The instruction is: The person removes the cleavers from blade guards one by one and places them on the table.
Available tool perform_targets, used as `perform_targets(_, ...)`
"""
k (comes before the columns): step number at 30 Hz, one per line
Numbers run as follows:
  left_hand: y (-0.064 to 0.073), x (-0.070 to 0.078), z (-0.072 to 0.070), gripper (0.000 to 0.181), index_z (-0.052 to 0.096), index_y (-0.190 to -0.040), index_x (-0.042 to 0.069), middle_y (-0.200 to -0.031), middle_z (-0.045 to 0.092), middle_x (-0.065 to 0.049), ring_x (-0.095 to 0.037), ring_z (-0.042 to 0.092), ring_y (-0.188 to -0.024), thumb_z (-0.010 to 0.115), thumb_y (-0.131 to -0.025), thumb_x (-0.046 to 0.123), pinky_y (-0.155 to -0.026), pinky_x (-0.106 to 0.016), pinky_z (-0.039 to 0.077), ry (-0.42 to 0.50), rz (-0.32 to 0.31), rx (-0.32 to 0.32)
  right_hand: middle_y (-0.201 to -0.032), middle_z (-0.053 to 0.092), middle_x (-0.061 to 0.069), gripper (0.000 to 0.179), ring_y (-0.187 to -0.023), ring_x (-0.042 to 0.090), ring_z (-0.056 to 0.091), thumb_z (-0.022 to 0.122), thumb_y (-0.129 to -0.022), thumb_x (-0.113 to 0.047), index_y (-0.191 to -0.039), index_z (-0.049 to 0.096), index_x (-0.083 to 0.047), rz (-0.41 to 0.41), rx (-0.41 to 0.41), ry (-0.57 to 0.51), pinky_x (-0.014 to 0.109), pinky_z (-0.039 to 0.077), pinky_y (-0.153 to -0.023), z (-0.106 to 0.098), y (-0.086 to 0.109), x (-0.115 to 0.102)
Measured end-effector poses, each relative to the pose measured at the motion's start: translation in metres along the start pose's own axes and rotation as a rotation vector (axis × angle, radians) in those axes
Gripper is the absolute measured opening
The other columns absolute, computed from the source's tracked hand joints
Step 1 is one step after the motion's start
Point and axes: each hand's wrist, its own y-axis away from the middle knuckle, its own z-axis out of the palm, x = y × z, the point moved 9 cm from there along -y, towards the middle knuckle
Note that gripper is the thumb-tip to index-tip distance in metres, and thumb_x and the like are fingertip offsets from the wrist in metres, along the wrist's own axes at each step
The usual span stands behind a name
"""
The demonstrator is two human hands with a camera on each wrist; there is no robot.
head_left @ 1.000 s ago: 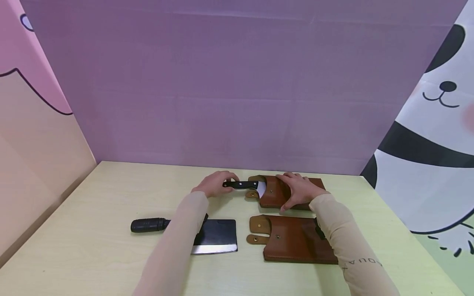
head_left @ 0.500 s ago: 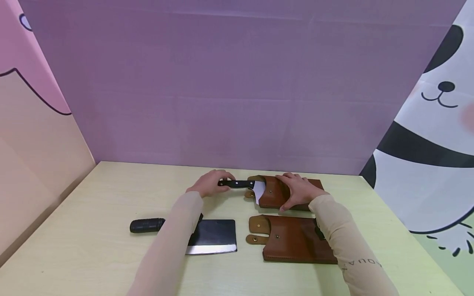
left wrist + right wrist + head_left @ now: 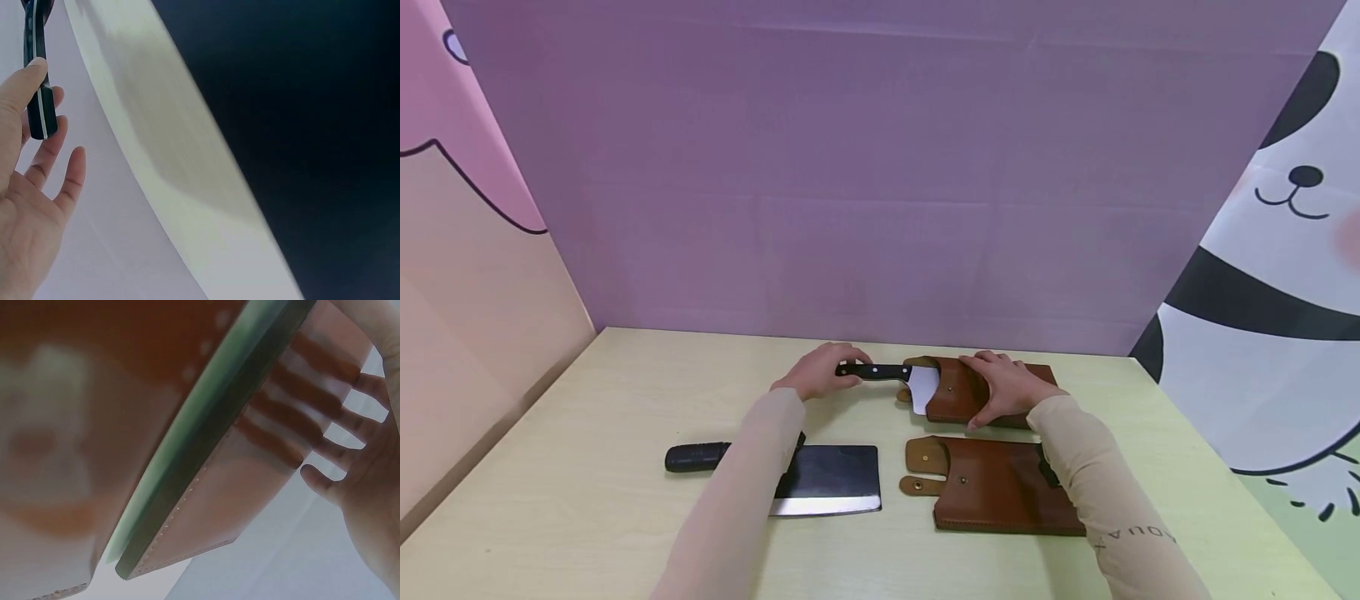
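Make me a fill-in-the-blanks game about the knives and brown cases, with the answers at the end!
1. The person's left hand pinches the black ______ of the shiny pale metal knife.
2. The person's right hand holds the far, flat brown leather sheath, which hides part of the knife's ______.
3. Counting the near, flat brown leather sheath too, the pale wooden table holds ______ sheaths.
4. The broad dark metal cleaver is partly hidden by the long beige sleeve on the person's ______ arm.

Missing words: handle; blade; two; left

the far sheath [image 3: 951,404] partly hides the knife [image 3: 887,373], a sleeve [image 3: 737,500] what seems a cleaver [image 3: 838,475].
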Motion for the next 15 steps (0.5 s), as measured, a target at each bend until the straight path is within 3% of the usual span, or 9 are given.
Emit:
perform_targets(6, 0.0047, 0.0008, -0.0042, 0.03, 0.062, -0.115, 0.019, -0.104, 0.062, -0.001, -0.016, 0.054, -0.095, 0.065, -0.084, 0.02, -0.09, -0.035, 0.042, -0.012, 0.006, 0.001, -0.139, 0.035, 0.022, 0.109, -0.126, 0.044, 0.032, 0.082, -0.054, -0.049, -0.141, 0.031, -0.008, -0.004, -0.006, -0.013, 0.068, 0.02, -0.098, 0.0016, -0.0004, 0.0004)
perform_targets(15, 0.0078, 0.0027, -0.009, 0.03, 0.063, -0.114, 0.017, -0.102, 0.062, -0.002, -0.017, 0.053, -0.093, 0.066, -0.084, 0.019, -0.088, -0.034, 0.042, -0.004, 0.022, 0.007, -0.139, 0.035, 0.022, 0.11, -0.125, 0.045, 0.032, 0.082, -0.053, -0.049, -0.141, 0.031, -0.008, 0.008, -0.008, -0.012, 0.068, 0.02, -0.098, 0.0043, 0.001, 0.0028)
